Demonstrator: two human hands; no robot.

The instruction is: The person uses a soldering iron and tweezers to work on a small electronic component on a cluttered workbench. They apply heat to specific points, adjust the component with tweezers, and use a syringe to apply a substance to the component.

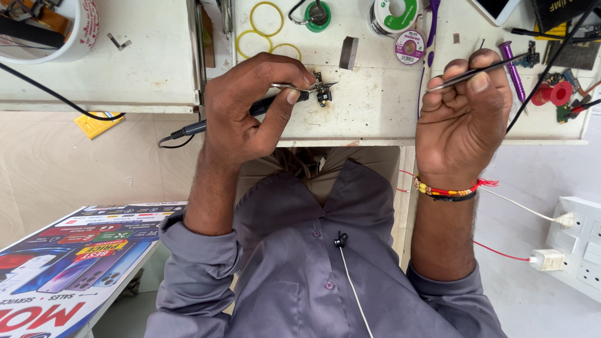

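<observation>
My left hand (250, 112) is closed on a black corded soldering iron (194, 128) and on silver tweezers (294, 86). Their tips meet at a small black circuit part (323, 94) near the front edge of the white workbench (375, 119). My right hand (463, 119), with a red beaded thread on its wrist, is fisted around a thin dark metal tool (482, 67). That tool points right, away from the part, and sits about a hand's width from it.
On the bench lie yellow rubber rings (266, 19), solder reels (394, 15), a grey block (349, 52), a purple tool (513, 69), red parts (554, 94) and black cables. A white cup (62, 37) stands far left. A wall socket with chargers (576, 244) is at the right, a printed board (69, 263) lower left.
</observation>
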